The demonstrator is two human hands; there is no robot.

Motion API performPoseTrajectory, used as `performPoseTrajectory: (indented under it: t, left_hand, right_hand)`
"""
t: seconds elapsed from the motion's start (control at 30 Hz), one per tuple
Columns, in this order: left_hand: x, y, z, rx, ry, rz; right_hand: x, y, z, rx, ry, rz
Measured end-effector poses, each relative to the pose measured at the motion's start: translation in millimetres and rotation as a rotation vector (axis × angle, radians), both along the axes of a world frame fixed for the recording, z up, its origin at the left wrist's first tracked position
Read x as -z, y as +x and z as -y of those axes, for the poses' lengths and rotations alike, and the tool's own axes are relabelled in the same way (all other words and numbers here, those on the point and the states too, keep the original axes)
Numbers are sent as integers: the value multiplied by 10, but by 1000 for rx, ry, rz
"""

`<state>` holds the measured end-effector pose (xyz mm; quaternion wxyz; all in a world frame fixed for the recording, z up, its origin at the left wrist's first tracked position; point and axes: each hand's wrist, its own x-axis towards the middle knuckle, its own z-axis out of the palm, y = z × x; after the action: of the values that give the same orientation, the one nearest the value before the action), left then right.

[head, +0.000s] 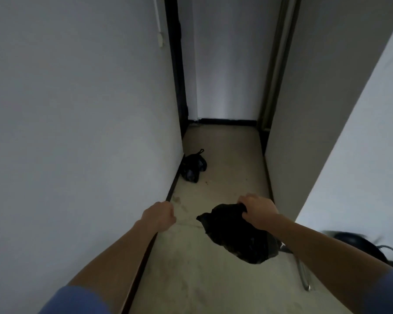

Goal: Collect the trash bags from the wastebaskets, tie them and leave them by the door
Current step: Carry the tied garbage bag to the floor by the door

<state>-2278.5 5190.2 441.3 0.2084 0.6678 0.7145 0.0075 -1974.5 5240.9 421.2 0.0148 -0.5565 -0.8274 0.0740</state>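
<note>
Blue sleeves (77,300); right hand (259,209) grips black trash bag (238,236); left hand (160,215) fisted, empty; second bag (193,166) against wall (77,132).

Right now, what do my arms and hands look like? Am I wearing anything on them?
You wear short blue sleeves: the left sleeve and the right sleeve show at the bottom corners of the view. Below them the forearms are bare. The left hand and the right hand are bare too: no gloves, and no watch, bracelet or ring shows.
</note>
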Motion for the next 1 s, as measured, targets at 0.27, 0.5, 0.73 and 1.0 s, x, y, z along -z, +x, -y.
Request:
performPoseTrajectory:
  t: [0.27,0.5,0.73,1.0]
  left_hand:
    - [295,-42,-2210,32,-48,5]
    - [520,-189,-3947,-98,-167,21]
    - [718,-672,-5107,-257,-222,32]
    - [1336,-1406,-6673,-283,-324,45]
  right_hand:
    - [210,-134,-2252,-18,-43,-7]
    - [609,-385,-4167,-62,-207,-27]
    - [696,-1037,-5808,-123,-310,-4]
    - [1288,-1800,-7324,-64,-447,-38]
